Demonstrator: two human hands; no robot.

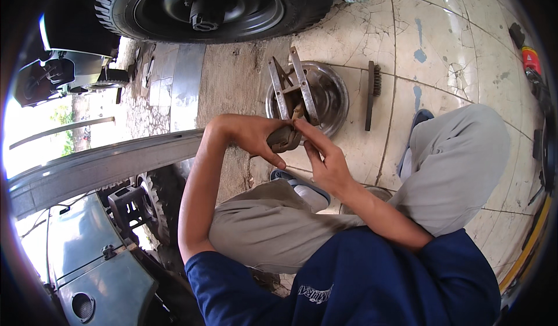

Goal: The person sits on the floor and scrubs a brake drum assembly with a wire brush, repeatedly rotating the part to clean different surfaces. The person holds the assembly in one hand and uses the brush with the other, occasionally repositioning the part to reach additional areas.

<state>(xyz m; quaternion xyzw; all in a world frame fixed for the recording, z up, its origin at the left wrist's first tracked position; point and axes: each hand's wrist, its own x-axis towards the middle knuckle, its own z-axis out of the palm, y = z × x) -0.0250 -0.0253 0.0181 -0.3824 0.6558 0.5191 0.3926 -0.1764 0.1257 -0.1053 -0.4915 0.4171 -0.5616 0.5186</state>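
Person seated low, knees apart, on a pale tiled floor (401, 99), cracked in places and spotted with blue. Both bare hands meet in front of the body at a metal frame (301, 85) with two long worn arms and a crosspiece between them. Frame lies over a round steel dish (335, 97), arms pointing away from the person. At its near end, a brown curved piece (283, 139) sits between the hands; cannot tell whether it is joined to the frame. Left hand (253, 137) comes in from the left, wrist sharply bent, fingers curled over the curved piece and holding it, thumb set apart along the near side. Right hand (330, 162) on the other side: index finger reaching forward to the curved piece, the others folded in, gap to the thumb narrow; cannot tell whether anything is pinched there. Wire brush (370, 96) to the right of the dish, well clear of the hands, bristles facing right. Large black wheel (209, 12) beyond the frame. Long metal beam (110, 158) running in from the left, its end behind the left forearm; a grey-green vehicle (96, 250) below it. Red and yellow can (530, 59) near the far right edge. Grey trousers (459, 157), navy shirt (366, 273), dark sandals (419, 119) on both feet.
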